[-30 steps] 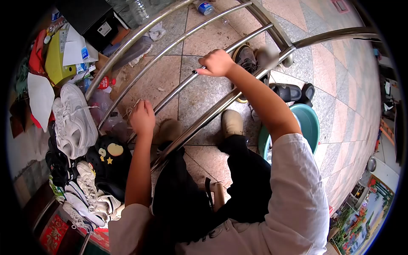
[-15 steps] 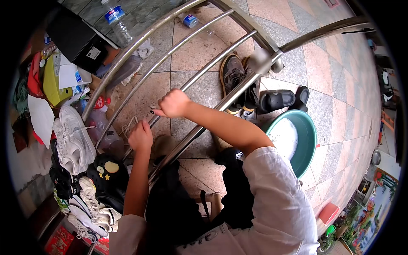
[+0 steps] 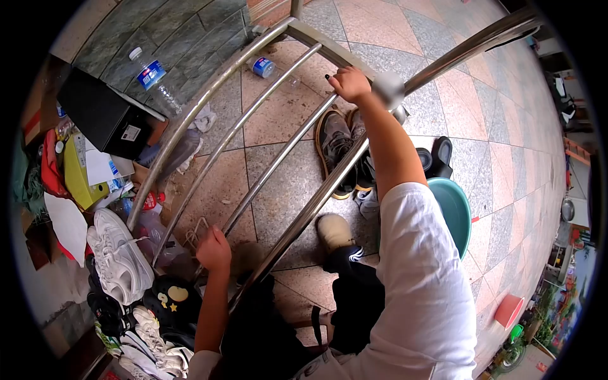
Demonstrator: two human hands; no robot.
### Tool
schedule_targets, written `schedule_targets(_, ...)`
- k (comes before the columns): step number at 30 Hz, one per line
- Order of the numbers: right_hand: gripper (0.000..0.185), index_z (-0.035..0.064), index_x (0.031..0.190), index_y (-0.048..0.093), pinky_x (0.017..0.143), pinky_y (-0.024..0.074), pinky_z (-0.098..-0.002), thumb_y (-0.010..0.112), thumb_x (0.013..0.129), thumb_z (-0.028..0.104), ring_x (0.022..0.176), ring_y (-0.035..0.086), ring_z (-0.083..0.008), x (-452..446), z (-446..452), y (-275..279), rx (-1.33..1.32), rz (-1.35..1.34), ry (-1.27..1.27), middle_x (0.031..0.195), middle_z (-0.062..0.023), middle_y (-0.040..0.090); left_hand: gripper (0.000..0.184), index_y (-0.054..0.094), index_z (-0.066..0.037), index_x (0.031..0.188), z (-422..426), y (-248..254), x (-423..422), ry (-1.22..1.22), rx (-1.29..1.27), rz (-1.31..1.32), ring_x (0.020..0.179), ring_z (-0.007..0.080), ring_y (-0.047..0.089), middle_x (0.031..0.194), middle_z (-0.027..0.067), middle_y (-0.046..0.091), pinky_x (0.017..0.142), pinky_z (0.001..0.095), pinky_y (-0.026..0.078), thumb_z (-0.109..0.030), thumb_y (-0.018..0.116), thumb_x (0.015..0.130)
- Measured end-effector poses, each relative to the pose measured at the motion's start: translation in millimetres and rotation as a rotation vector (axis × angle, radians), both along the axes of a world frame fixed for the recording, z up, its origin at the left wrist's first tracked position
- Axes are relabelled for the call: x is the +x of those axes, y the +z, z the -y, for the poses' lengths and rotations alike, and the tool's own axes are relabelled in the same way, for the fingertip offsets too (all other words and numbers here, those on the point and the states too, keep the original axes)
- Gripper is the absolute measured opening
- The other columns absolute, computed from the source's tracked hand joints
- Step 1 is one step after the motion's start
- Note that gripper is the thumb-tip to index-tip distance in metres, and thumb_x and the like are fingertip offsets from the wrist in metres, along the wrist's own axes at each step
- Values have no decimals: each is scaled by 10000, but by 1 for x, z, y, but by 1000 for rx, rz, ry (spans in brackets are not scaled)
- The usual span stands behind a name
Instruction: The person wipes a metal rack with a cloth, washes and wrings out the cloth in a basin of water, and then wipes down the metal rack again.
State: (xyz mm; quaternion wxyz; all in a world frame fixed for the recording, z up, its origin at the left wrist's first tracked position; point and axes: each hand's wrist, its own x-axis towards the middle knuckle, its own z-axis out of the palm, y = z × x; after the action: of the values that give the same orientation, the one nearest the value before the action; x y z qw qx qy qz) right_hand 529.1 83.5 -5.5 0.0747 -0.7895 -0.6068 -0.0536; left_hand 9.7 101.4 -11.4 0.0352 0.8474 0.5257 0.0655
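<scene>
A metal rack (image 3: pixel 263 180) of several parallel tubes slants across the head view above the tiled floor. My right hand (image 3: pixel 350 83) is closed round the far end of one inner tube, close to the cross bar. Lower down, my left hand (image 3: pixel 213 251) is wrapped round the near part of that same tube. Whether a cloth is tucked inside either fist is hidden. Beneath the rack's right side stand dark lace-up shoes (image 3: pixel 335 152). A teal basin (image 3: pixel 461 215) sits right of my right arm, partly covered by the sleeve.
White sneakers (image 3: pixel 117 253) top a shoe pile on the left, beside a black bag (image 3: pixel 170 304). A black box (image 3: pixel 107 114), a yellow box (image 3: pixel 82 168) and plastic bottles (image 3: pixel 152 77) lie at upper left. Black slippers (image 3: pixel 441 158) and a pink bucket (image 3: pixel 508 310) are at right.
My right hand has slid up and away along the tube to its far end, the arm now extended. My left hand stays near the lower end. The view has shifted slightly.
</scene>
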Motion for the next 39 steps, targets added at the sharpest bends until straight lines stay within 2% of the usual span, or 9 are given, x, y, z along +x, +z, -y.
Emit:
schedule_targets(9,540,88,543,566,511,437,-394,383,818,515,516,548,-303,-201,-1,9,-149,-187,418,516,-102,541,297,576,-57,746,2,9,10,-31,2,14,626,320,553,676,126,571,541,402,437,-256,397,876)
schedule_targets(12,528,90,561,547,509,441,-385,395,809,531,511,547,-295,-172,-3,-11,92,-165,624,507,-95,533,299,568,-54,732,1,9,10,-30,9,35,614,325,550,673,129,569,537,405,435,-252,397,875)
schedule_targets(17,482,87,615,582,615,433,-427,356,833,453,623,553,-329,-23,2,-8,-6,-45,231,613,-132,579,296,570,-50,737,0,4,7,-45,14,15,614,328,551,674,133,569,536,405,436,-247,398,875)
schedule_targets(21,474,94,640,604,608,436,-408,353,838,444,638,564,-324,-20,-3,1,43,-64,1,617,-126,588,296,571,-49,742,0,3,6,-75,46,38,613,328,551,671,135,567,537,405,436,-245,395,876)
schedule_targets(25,522,89,559,598,574,437,-393,366,830,471,555,559,-307,-113,-3,8,-134,-47,245,545,-108,569,292,569,-44,743,1,5,11,-89,37,38,613,329,549,671,138,566,538,405,436,-236,392,874)
schedule_targets(28,556,87,560,616,537,443,-377,348,847,481,549,578,-287,-234,-10,24,-415,-294,314,563,-100,589,280,569,-42,748,1,8,11,-95,2,36,611,330,548,673,141,565,538,409,434,-229,396,866)
schedule_targets(31,547,93,510,587,496,442,-358,371,837,476,485,562,-267,-326,-9,9,-248,-394,463,506,-79,562,266,568,-44,750,-3,3,9,-99,38,115,611,331,547,676,145,566,542,413,432,-224,402,855)
schedule_targets(34,497,105,550,617,532,453,-358,388,831,445,546,591,-266,-350,-10,8,-277,-434,534,563,-81,597,258,569,-47,753,-2,0,9,-110,67,171,629,330,550,685,144,571,552,415,432,-223,405,846)
schedule_targets(39,502,100,528,542,469,434,-362,411,812,493,430,524,-269,-286,-7,1,-160,-270,580,454,-80,512,254,583,-49,778,-2,3,6,-79,-32,32,661,318,559,709,128,586,568,413,437,-228,412,833)
